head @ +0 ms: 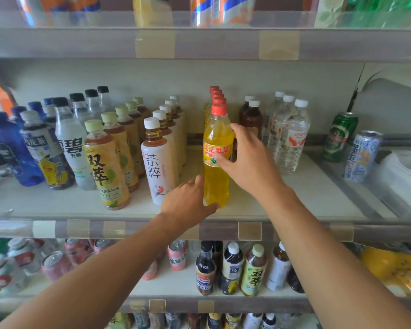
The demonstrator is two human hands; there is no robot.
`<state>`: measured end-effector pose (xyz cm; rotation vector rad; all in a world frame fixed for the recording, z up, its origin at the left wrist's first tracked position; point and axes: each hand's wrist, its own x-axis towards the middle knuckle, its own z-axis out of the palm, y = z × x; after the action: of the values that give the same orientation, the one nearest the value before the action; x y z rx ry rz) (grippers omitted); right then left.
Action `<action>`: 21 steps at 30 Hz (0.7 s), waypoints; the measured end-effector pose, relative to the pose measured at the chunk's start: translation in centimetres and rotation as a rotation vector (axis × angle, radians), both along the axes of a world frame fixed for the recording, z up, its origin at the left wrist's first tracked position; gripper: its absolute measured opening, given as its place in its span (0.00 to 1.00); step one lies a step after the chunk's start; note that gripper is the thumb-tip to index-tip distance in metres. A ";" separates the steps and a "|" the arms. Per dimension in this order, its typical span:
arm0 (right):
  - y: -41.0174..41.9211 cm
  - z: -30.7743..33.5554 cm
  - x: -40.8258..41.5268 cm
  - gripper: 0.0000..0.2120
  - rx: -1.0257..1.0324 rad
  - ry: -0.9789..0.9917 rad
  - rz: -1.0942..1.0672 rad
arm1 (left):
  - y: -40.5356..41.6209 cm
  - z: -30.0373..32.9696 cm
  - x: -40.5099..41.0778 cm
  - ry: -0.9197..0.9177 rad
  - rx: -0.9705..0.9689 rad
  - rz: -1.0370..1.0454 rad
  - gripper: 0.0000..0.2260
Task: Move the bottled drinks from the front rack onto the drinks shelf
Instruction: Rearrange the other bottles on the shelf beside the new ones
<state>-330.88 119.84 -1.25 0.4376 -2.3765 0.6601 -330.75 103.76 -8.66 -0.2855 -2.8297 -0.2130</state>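
Standing upright at the front of the middle shelf point(294, 200), the yellow bottle point(217, 162) with its red cap heads a row of like bottles running back behind it. The right hand point(244, 160) is at its label height, fingers spread wide: the thumb lies across the label's front, the other fingers reach round the bottle's right side, loosely cupping rather than gripping. The left hand point(188, 198) is low at the bottle's base, fingers loosely apart; its thumb touches the foot of the bottle, while the fingertips lie against the bottle's lower left side. Just left of those fingers stands a white tea bottle point(158, 167), heading its own row. Right of the right hand's fingers, beyond a brown bottle point(252, 117), stand clear water bottles point(292, 138). Two cans point(351, 143) stand farther right.
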 end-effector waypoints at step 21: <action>0.5 -0.6 -0.4 0.32 -0.158 -0.023 0.070 | 0.9 -0.1 -0.6 -0.010 0.199 0.068 0.29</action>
<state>-331.24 120.34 -1.80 0.4475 -2.3181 0.8821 -331.36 104.70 -8.79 -0.1447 -2.7941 -0.4777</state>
